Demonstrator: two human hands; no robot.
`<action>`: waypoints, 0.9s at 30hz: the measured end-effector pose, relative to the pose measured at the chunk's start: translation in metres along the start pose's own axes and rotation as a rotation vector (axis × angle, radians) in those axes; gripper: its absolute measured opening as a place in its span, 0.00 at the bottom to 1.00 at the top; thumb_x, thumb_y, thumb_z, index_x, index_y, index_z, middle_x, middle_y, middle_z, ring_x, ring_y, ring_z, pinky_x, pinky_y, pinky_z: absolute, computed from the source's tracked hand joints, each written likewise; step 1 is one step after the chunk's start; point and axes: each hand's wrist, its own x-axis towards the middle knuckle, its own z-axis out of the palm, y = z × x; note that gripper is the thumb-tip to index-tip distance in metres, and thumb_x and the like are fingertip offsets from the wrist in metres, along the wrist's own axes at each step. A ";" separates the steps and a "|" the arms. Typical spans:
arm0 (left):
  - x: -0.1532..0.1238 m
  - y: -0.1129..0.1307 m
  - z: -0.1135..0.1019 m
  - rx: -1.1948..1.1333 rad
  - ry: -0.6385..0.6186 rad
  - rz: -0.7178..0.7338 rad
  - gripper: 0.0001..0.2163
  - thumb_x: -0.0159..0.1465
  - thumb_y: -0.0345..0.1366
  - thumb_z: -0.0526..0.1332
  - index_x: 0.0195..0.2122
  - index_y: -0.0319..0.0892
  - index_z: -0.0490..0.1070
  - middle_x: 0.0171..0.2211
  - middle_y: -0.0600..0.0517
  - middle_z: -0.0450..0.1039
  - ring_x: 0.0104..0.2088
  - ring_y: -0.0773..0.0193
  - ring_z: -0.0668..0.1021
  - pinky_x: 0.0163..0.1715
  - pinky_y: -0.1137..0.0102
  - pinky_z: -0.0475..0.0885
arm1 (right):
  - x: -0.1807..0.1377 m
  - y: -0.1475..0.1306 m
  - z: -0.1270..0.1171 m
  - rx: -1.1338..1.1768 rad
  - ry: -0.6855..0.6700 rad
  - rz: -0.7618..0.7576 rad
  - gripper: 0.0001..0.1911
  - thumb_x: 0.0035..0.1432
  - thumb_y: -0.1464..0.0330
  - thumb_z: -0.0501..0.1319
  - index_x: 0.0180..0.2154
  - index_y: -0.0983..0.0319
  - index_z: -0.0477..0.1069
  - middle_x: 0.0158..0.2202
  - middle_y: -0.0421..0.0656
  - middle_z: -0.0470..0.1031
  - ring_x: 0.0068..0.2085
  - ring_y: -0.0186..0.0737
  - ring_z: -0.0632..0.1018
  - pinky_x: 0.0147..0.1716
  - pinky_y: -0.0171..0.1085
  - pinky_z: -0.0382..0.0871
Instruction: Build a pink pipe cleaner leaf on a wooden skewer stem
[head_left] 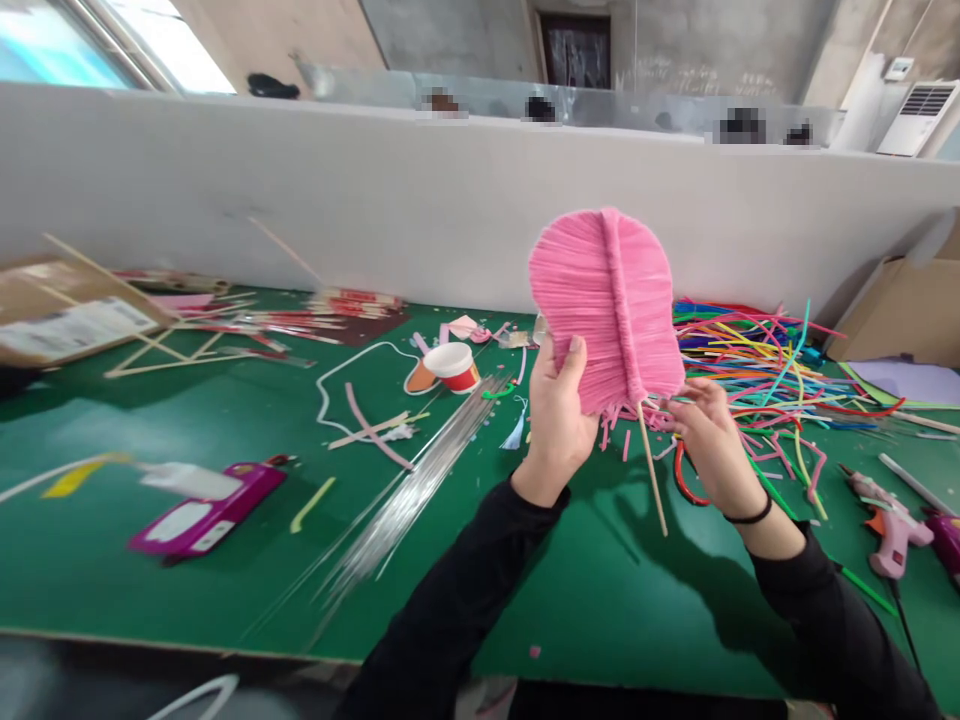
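A pink hand fan (581,290), covered in fuzzy pipe-cleaner strands with a thicker pink rib down its middle, is held up above the table. Its thin wooden stick (652,470) points down from the bottom of the rib. My left hand (559,420) is closed on the fan's lower left edge, thumb on the front face. At the lower right corner, the fingers of my right hand (712,440) are bent and pinch the edge of the fan. Short pink pipe-cleaner pieces (626,440) lie on the table behind the stick.
The green table (585,610) carries a bundle of thin metal wires (412,500), a paper cup (452,367), a purple glue gun (210,510) and a pink glue gun (892,525). Colourful pipe cleaners (735,350) are heaped at right. A white partition (337,190) stands behind.
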 end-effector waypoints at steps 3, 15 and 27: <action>-0.009 0.002 0.007 0.075 0.036 0.049 0.19 0.63 0.45 0.65 0.55 0.51 0.70 0.51 0.51 0.77 0.56 0.56 0.75 0.55 0.65 0.72 | -0.004 -0.008 0.006 -0.007 -0.213 0.203 0.18 0.49 0.54 0.69 0.34 0.61 0.72 0.34 0.42 0.76 0.35 0.37 0.77 0.33 0.35 0.72; -0.023 -0.009 0.014 0.134 0.039 -0.021 0.23 0.63 0.51 0.63 0.57 0.52 0.67 0.53 0.49 0.75 0.55 0.54 0.76 0.50 0.64 0.74 | -0.007 -0.006 0.016 0.026 -0.172 0.174 0.16 0.45 0.56 0.73 0.22 0.61 0.77 0.26 0.43 0.80 0.27 0.35 0.76 0.30 0.35 0.70; -0.019 0.000 0.008 0.009 -0.041 -0.234 0.15 0.56 0.44 0.70 0.41 0.44 0.73 0.41 0.50 0.80 0.48 0.52 0.80 0.49 0.58 0.76 | -0.007 -0.015 0.012 0.004 -0.250 0.127 0.14 0.44 0.58 0.73 0.25 0.61 0.76 0.25 0.40 0.77 0.27 0.36 0.76 0.28 0.35 0.70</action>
